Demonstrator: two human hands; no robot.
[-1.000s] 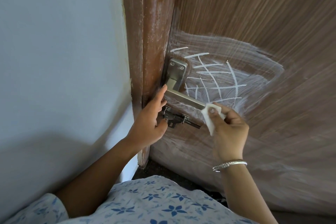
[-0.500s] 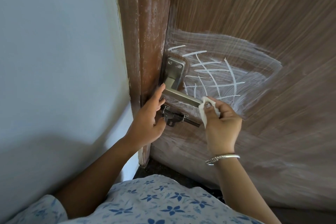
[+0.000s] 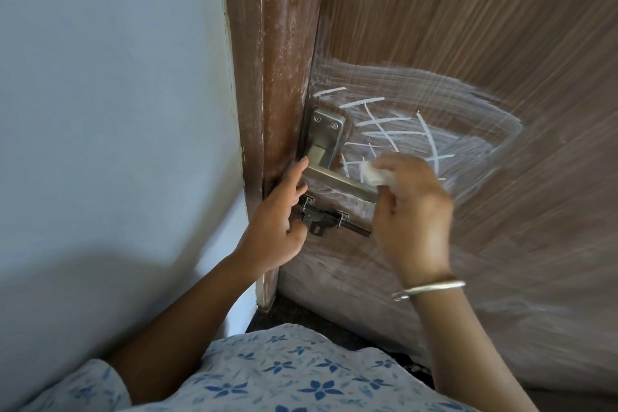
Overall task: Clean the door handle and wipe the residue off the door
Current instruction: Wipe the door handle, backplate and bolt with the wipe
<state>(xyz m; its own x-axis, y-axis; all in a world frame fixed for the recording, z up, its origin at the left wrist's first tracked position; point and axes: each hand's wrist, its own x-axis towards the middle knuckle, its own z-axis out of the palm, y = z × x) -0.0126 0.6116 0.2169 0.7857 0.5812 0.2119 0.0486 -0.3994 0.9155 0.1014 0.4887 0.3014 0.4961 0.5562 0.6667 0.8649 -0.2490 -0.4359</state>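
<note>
At frame centre, the right hand [image 3: 413, 211] is pinching one soft, light wipe [image 3: 375, 175] at the single stiff metal door handle [image 3: 336, 179]; bunching it in fingertips looks best. The left hand [image 3: 277, 221] is resting open-fingered beside the handle. White residue [image 3: 418, 84] is streaking the one door [image 3: 485, 27], centre right.

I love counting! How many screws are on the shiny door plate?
2: left screw and right screw, both at the top of the plate. Others may hide behind the lever.
</note>
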